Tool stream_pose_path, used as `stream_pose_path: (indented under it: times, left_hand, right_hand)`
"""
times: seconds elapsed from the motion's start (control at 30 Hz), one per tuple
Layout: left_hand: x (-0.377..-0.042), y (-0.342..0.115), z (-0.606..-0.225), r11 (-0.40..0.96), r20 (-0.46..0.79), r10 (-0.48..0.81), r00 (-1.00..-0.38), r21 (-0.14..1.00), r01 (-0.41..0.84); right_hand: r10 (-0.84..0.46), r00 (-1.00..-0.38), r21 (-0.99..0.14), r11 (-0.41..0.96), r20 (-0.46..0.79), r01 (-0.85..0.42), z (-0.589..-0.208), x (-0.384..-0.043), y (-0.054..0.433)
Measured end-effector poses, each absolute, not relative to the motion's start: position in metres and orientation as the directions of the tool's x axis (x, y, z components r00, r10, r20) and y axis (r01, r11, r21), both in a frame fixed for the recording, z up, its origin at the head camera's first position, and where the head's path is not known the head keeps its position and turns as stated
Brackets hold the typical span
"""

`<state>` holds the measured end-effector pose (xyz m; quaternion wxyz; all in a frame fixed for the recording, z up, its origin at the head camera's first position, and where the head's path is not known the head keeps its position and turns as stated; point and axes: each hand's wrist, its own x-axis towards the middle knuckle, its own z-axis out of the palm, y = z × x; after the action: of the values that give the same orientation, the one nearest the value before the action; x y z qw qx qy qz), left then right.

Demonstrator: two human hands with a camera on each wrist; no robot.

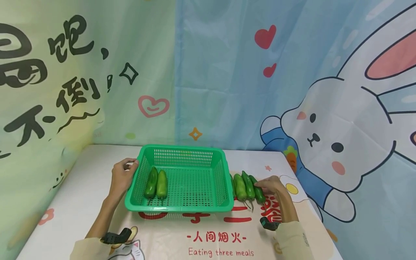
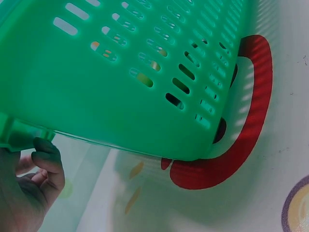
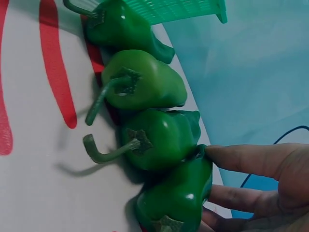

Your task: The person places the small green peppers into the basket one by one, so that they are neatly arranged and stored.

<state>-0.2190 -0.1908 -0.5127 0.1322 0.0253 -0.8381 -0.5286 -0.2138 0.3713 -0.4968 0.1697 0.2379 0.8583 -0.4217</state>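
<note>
A green plastic basket point(image 1: 186, 209) with slotted walls stands on the table. My left hand point(image 1: 123, 175) grips its left rim, the fingers curled at the edge in the left wrist view. Two green peppers point(image 1: 161, 186) lie side by side inside, toward the left. Outside the right wall, several green peppers point(image 3: 145, 79) form a row, stems toward me; the basket partly hides the leftmost one in the head view. My right hand point(image 1: 271, 185) holds the rightmost pepper point(image 3: 176, 198) between its fingers, one fingertip on the narrow end and other fingers along the right side.
A printed cloth point(image 1: 216, 236) with red characters and lettering covers the table. Close behind the table hangs a curtain point(image 1: 217, 90) with a rabbit and hearts on it. Dark bands with camera mounts point(image 1: 116, 236) sit on both wrists.
</note>
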Motion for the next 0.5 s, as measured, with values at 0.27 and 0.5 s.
stream_pose_path:
  times: [0.27,0.5]
  left_hand:
    - [-0.219,-0.191,-0.514,0.439,0.194,-0.182,-0.964,0.893,0.097]
    - [-0.218,-0.192,-0.514,0.422,0.190,-0.172,-0.967,0.901,0.102]
  right_hand:
    - [0.217,-0.823,-0.698,0.444,-0.524,0.562,-0.496,-0.212,0.378]
    - [0.141,-0.839,-0.781,0.311,-0.526,0.542,-0.505,-0.208,0.395]
